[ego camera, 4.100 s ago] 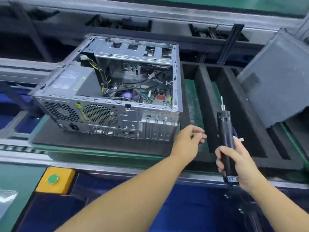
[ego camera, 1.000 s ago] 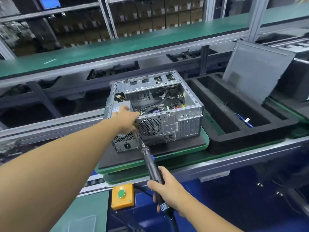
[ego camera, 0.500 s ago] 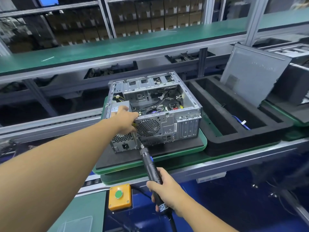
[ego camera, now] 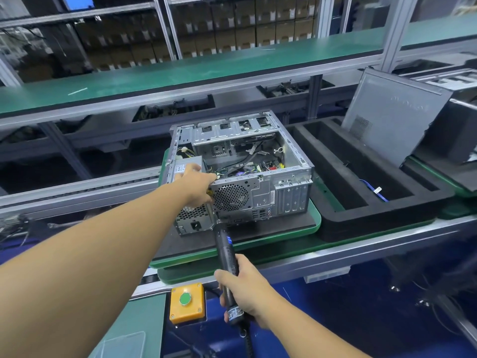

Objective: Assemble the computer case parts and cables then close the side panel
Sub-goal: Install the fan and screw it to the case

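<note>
Gripping the black electric screwdriver [ego camera: 226,251] low on its handle, the right hand [ego camera: 246,290] sits in front of the computer case [ego camera: 258,161], fingers wrapped round the tool. The screwdriver slants up and slightly left, and its tip meets the rear face of the case between the power supply [ego camera: 192,224] and the round fan grille [ego camera: 231,197]. A dark cord hangs from the tool's lower end.

The left hand [ego camera: 196,183] holds the rear top edge of the case at its left corner. One finger lies along the top of the power supply and the rest curl down over the rear face.

The case lies on its side with its open side up, so its wires and circuit board show. It rests on a black mat on a green pallet [ego camera: 316,223].

Just right of the case is a black foam tray [ego camera: 361,210] with long slots, and a blue cable [ego camera: 371,189] lies in one of them. The grey side panel [ego camera: 392,112] leans tilted at the far right end of that tray, well apart from the case.

Below the case, at the front of the bench, is a yellow box with a green button [ego camera: 186,302].
</note>
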Motion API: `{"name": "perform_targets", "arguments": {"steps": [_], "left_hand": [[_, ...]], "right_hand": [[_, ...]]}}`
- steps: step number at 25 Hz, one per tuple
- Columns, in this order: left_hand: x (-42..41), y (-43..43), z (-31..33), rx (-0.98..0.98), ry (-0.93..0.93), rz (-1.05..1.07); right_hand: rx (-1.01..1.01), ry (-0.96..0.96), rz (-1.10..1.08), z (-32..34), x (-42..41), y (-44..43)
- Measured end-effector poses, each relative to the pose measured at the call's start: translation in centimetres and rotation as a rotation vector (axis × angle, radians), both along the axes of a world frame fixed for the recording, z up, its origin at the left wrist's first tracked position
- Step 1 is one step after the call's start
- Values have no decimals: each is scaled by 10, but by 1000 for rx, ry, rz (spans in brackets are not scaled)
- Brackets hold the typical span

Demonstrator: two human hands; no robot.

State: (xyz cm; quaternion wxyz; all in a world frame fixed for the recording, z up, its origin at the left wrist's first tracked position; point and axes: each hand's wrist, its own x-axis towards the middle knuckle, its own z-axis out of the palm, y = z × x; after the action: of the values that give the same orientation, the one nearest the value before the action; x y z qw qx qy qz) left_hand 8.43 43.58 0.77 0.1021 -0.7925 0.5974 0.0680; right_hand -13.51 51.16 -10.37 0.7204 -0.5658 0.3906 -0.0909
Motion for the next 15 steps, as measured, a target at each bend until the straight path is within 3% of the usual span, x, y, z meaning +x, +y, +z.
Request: {"name": "perform_targets", "arguments": {"steps": [9, 15], "left_hand": [[-4, 5, 0, 11, -36, 0], [-3, 13, 2, -4, 104, 43]], "right_hand": [[-116, 55, 89, -2, -24, -7], [-208, 150, 126, 37, -102, -64]]}}
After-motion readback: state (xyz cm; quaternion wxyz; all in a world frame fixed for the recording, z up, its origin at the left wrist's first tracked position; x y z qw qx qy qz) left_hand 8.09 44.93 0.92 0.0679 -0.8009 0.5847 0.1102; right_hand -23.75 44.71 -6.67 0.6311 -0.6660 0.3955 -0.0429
